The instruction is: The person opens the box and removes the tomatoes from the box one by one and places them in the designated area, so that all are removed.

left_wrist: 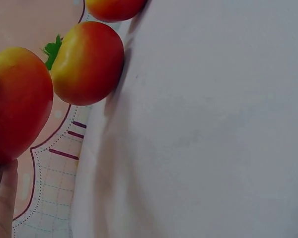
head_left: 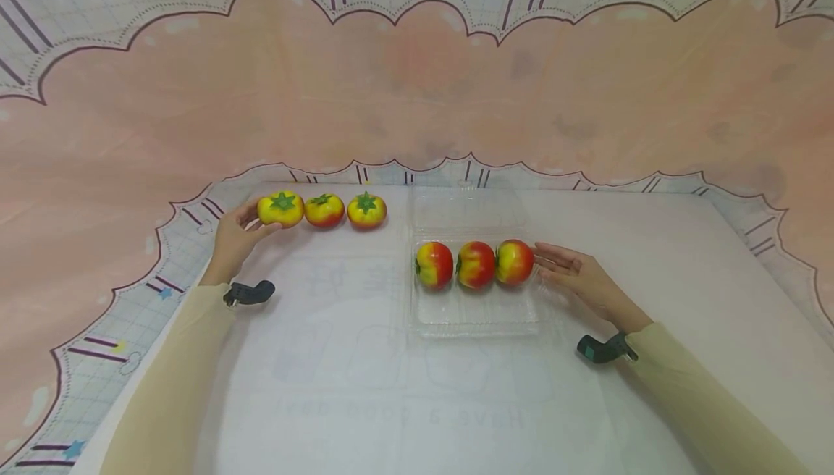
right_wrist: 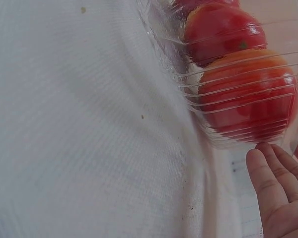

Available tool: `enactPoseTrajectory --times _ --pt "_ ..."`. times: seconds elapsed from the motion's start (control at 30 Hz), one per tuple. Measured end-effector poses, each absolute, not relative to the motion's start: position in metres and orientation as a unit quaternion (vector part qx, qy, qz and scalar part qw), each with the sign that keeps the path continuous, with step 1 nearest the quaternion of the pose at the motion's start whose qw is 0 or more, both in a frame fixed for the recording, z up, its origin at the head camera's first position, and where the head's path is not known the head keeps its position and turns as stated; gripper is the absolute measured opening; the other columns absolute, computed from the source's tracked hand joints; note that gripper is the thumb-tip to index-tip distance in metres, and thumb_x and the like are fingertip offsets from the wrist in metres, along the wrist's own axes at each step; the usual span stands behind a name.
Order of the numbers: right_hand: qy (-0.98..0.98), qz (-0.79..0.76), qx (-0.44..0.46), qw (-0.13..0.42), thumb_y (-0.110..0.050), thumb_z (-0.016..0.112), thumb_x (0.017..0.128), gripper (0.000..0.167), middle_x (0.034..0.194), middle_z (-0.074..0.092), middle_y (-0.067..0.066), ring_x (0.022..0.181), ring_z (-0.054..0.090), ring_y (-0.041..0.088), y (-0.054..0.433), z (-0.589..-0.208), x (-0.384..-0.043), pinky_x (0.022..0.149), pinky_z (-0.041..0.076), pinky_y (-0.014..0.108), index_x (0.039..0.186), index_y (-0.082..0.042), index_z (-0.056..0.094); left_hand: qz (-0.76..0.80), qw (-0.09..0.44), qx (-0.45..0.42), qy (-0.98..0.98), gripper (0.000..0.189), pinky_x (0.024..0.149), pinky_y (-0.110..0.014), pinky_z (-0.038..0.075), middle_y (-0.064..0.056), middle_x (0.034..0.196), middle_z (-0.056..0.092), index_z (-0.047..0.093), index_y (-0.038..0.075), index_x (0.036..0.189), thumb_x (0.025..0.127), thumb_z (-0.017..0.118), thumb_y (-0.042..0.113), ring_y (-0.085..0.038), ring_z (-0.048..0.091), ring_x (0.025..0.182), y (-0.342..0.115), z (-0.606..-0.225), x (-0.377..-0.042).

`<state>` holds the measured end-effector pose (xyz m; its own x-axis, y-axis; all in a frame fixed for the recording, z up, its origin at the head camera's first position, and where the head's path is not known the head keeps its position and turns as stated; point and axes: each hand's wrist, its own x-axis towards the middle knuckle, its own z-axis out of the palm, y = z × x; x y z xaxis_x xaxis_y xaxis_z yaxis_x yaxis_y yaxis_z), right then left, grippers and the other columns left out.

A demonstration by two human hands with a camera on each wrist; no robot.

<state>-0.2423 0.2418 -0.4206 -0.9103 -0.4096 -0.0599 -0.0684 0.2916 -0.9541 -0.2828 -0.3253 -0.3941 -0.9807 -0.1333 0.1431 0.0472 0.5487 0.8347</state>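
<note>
Left hand (head_left: 234,242) grasping red-yellow tomato (head_left: 281,209), two more tomatoes (head_left: 324,211) to its right. Right hand (head_left: 578,279) released, fingers extended beside clear plastic clamshell (head_left: 477,329) containing three tomatoes (head_left: 476,265).

White tabletop (head_left: 313,388); fruits (head_left: 367,212); clear box (head_left: 476,313)

Wide way in front, tight squeeze behind

White cloth (head_left: 313,373) is opening broad passage in front; a narrower lane is running between two loose fruits (head_left: 323,211) and the clear box (head_left: 476,312). Inside, three boxed fruits (head_left: 476,265) are crowding the back, leaving room nearer. The left hand (head_left: 234,240), gripping the leftmost fruit (head_left: 281,209), is blocking the left; the right hand (head_left: 580,283) is obstructing the box's right side.
</note>
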Motion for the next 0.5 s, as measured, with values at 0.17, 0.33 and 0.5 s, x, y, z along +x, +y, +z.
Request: enactPoseTrajectory --times 0.17,0.33,0.5 --pt "0.795 -0.569 -0.148 0.147 -0.019 0.058 0.094 0.061 0.149 0.032 0.024 0.122 0.051 -0.003 0.2408 -0.4185 -0.2412 0.091 0.046 0.011 0.145 0.000 0.031 -0.475 0.087 0.028 -0.875 0.072 0.111 -0.045 0.034 -0.020 0.148 0.035 0.031 0.003 0.145 0.087 0.065 0.030 -0.036 0.035 0.135 -0.3261 -0.3969 -0.2812" --pt "0.795 -0.569 -0.148 0.148 -0.018 0.058 0.094 0.061 0.149 0.032 0.024 0.121 0.051 -0.004 0.2407 -0.4174 -0.2405 0.091 0.046 0.011 0.145 0.000 0.031 -0.471 0.079 0.026 -0.878 0.071 0.111 -0.046 0.033 -0.021 0.148 0.035 0.031 0.001 0.145 0.089 0.064 0.027 -0.037 0.035 0.135 -0.3265 -0.3985 -0.2792" --pt "0.793 -0.572 -0.150 0.149 -0.018 0.058 0.094 0.061 0.149 0.032 0.024 0.119 0.051 -0.006 0.2407 -0.4174 -0.2402 0.092 0.046 0.011 0.145 0.000 0.031 -0.474 0.064 0.036 -0.877 0.072 0.112 -0.045 0.033 -0.021 0.148 0.035 0.029 0.000 0.145 0.088 0.065 0.027 -0.037 0.034 0.136 -0.3291 -0.4038 -0.2812"
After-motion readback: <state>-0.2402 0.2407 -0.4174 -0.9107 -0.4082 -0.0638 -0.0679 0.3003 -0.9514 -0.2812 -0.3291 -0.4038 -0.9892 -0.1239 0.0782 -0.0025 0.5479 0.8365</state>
